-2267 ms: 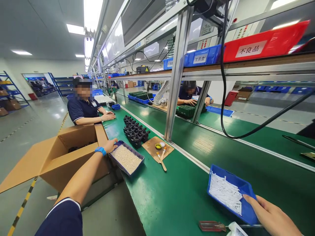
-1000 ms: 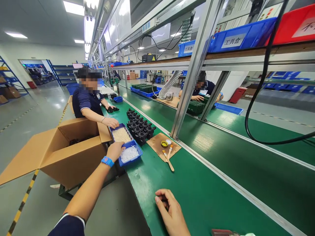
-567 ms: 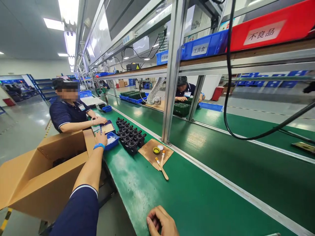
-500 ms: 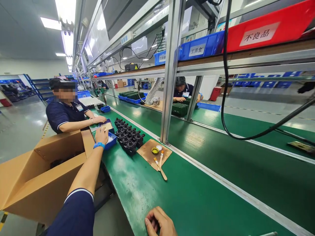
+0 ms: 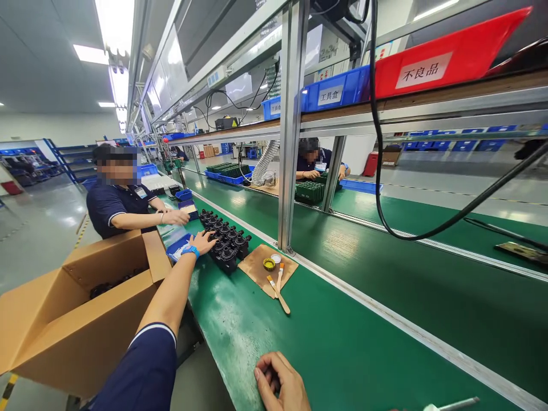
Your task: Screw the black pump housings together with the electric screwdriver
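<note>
Left hand (image 5: 202, 242) stretched out, fingers (image 5: 210, 237) spread loosely, tips touching the near-left edge of the cluster of black parts (image 5: 225, 242) on the green bench (image 5: 325, 337); nothing gripped. Blue tray (image 5: 177, 246) just left of the cluster, under the wrist. Cardboard pad (image 5: 261, 266) with brushes (image 5: 278, 288) just right of the cluster. Right hand (image 5: 280, 385) curled into a loose fist on the bench, well nearer than the cluster; cannot tell if it holds anything. Open carton (image 5: 77, 308) left of the cluster, off the bench.

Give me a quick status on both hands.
Left hand open, reaching the black parts. Right hand curled on the green belt. Blue tray beside left wrist.
</note>
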`<act>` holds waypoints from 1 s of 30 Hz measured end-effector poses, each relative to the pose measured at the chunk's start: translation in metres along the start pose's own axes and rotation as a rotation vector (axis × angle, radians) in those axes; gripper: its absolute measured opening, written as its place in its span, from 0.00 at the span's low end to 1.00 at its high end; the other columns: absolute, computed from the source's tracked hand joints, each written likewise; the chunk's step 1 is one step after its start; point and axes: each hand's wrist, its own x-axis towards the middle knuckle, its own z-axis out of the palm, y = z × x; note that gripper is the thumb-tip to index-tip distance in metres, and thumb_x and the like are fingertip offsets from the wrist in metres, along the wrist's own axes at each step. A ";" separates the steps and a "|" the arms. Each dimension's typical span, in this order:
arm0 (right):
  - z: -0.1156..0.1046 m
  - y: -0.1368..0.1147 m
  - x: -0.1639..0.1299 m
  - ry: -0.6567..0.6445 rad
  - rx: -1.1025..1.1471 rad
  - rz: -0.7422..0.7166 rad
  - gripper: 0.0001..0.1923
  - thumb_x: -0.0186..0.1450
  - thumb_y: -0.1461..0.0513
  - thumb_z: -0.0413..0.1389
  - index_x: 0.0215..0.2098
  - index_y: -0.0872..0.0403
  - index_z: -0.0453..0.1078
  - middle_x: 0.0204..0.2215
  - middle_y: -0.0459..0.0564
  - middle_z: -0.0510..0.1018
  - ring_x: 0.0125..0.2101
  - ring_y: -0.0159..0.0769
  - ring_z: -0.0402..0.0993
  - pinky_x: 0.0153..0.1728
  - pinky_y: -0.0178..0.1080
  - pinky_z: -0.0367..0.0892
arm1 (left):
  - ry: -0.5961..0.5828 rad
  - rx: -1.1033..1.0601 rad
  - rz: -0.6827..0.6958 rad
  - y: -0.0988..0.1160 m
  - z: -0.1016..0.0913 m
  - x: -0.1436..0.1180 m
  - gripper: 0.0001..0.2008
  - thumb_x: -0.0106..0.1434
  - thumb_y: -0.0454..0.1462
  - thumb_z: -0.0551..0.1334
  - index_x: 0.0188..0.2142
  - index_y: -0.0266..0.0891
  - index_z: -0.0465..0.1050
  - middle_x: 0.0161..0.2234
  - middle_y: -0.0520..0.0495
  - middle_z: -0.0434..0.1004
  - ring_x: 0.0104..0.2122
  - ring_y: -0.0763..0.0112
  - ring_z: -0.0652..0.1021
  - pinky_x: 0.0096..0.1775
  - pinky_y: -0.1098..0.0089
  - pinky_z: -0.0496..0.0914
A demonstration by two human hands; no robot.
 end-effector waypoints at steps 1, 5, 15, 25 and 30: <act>0.000 -0.003 0.002 0.022 0.010 0.009 0.15 0.69 0.59 0.47 0.38 0.65 0.65 0.34 0.52 0.66 0.30 0.22 0.61 0.31 0.26 0.60 | -0.007 0.003 0.008 -0.001 0.001 -0.001 0.27 0.64 0.52 0.48 0.60 0.51 0.58 0.61 0.42 0.59 0.62 0.53 0.58 0.60 0.47 0.48; 0.004 -0.004 0.007 0.082 0.041 0.024 0.16 0.70 0.57 0.48 0.43 0.65 0.64 0.38 0.53 0.65 0.33 0.23 0.62 0.33 0.27 0.63 | -0.022 0.012 0.032 -0.004 0.006 -0.008 0.28 0.65 0.50 0.48 0.62 0.46 0.55 0.62 0.41 0.56 0.63 0.55 0.57 0.60 0.49 0.50; 0.022 0.012 0.063 0.219 0.060 -0.139 0.25 0.67 0.60 0.51 0.61 0.59 0.54 0.57 0.59 0.51 0.53 0.39 0.56 0.48 0.39 0.68 | 0.014 -0.015 0.051 0.003 0.009 -0.044 0.27 0.66 0.49 0.47 0.62 0.44 0.55 0.62 0.40 0.56 0.63 0.57 0.56 0.60 0.56 0.52; 0.045 -0.003 0.125 0.260 0.137 -0.077 0.31 0.68 0.60 0.52 0.65 0.58 0.46 0.51 0.60 0.58 0.37 0.27 0.65 0.39 0.33 0.70 | 0.098 -0.052 0.085 0.017 -0.004 -0.101 0.26 0.64 0.48 0.50 0.59 0.41 0.61 0.55 0.36 0.59 0.59 0.55 0.62 0.56 0.59 0.60; 0.036 -0.007 0.078 0.276 0.150 0.007 0.32 0.68 0.62 0.52 0.66 0.56 0.43 0.49 0.58 0.60 0.35 0.25 0.64 0.38 0.32 0.70 | 0.076 -0.079 0.173 0.034 -0.007 -0.138 0.27 0.64 0.50 0.48 0.58 0.39 0.62 0.48 0.35 0.61 0.56 0.52 0.64 0.53 0.57 0.63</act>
